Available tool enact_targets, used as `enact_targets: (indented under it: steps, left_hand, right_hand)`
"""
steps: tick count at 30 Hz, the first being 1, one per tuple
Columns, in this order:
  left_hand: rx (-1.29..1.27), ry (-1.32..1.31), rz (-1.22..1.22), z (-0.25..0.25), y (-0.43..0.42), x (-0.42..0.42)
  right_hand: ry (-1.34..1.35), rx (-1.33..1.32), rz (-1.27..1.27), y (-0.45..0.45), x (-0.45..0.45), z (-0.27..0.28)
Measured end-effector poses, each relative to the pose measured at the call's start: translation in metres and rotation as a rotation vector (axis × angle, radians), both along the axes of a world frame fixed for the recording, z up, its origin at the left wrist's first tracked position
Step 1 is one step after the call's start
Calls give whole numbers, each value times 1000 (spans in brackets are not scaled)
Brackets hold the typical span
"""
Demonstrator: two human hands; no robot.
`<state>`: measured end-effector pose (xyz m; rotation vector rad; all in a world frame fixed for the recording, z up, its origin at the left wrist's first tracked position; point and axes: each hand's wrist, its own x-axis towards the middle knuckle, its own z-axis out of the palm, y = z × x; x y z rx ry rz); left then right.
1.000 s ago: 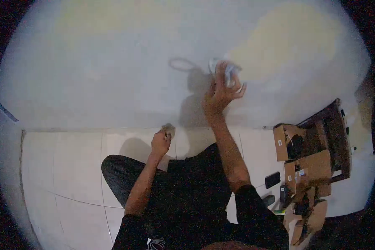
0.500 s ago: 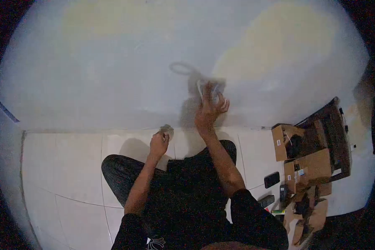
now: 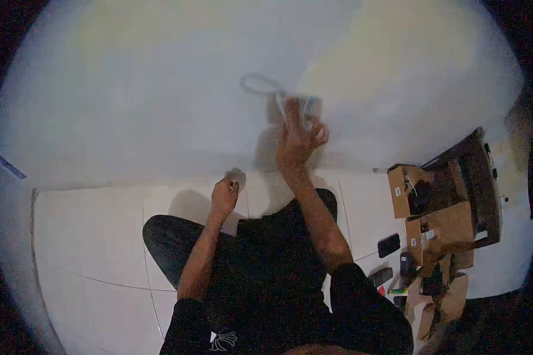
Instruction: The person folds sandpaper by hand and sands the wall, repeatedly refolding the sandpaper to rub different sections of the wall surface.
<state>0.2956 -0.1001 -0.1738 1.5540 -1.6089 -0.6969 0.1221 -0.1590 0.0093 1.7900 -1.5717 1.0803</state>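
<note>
My right hand (image 3: 296, 145) is raised to the pale wall (image 3: 160, 106), its fingers closed round a small greyish thing (image 3: 309, 107) with whitish strips. The fingers partly cover that thing, and its kind does not show. A dark, thin loop (image 3: 259, 83) appears up and left of it; whether it is a cord or a shadow I cannot tell. Lower and to the left, my left hand (image 3: 224, 198) is closed on a small crumpled grey piece (image 3: 237, 176) near the foot of the wall, above my bent leg.
Open cardboard boxes (image 3: 447, 228) stand at the right beside a dark wooden frame (image 3: 479, 183). A black phone-like object (image 3: 389, 245) and several small items lie on the white tiled floor (image 3: 95, 236) before them. My crossed legs (image 3: 260, 254) take up the middle.
The whole scene has shifted slightly upward in view. Both hands keep nearly the same place relative to the wall and still hold their things.
</note>
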Motion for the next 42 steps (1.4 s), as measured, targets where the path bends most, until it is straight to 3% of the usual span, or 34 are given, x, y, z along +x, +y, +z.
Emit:
enact_targets:
  steps: [3,6,7,11,14,15,18,20,24,26,28,30,31,33,36,39,42]
  left_hand:
    - [18,-24,-29,8,4,1]
    - [7,10,-25,22,9,3]
    - [-18,-5,-19,13,6,2]
    - [-32,-43,-38,-10,0,6]
    - [-197,-72,-20,26,12,2]
    - [-102,-29,-43,3,2,4]
    - [-106,-88,-16,16,3,0]
    - [-62,-79,-31,10,-3,-2]
    - [15,-77,-52,12,0,-1]
    - [-126,-175,-3,5,1,-3]
    - [-62,43,-11,5,-5,-6]
    - [89,-27,-20,3,-7,-4]
    - [44,-49,-35,5,-8,-4]
    - [28,-69,-59,7,-2,-5]
    - [-48,-31,-23,9,0,-6]
    - [-66,72,-42,8,-3,-7]
    - [-97,15,-32,-6,-3,-4]
  right_hand:
    - [3,24,32,9,-2,-27]
    - [24,20,-23,-1,1,-17]
    - [76,6,-99,-6,2,-4]
    - [-37,-260,15,-27,12,77]
    - [-14,-187,-47,-21,16,102]
    - [25,-164,-59,-19,10,99]
    - [-47,-114,74,-13,3,47]
    - [-49,89,-26,-1,3,11]
    - [-56,33,75,4,-1,-37]
    - [-37,-9,60,-3,-6,-43]
    - [-58,-16,20,-14,-5,-20]
    - [-117,-137,46,-28,-2,20]
    - [-158,-267,116,-38,0,51]
    - [-60,-291,-8,-39,6,107]
    - [-89,-382,41,-47,8,138]
    - [-101,-261,20,-29,9,102]
    - [-86,-5,27,-8,-1,19]
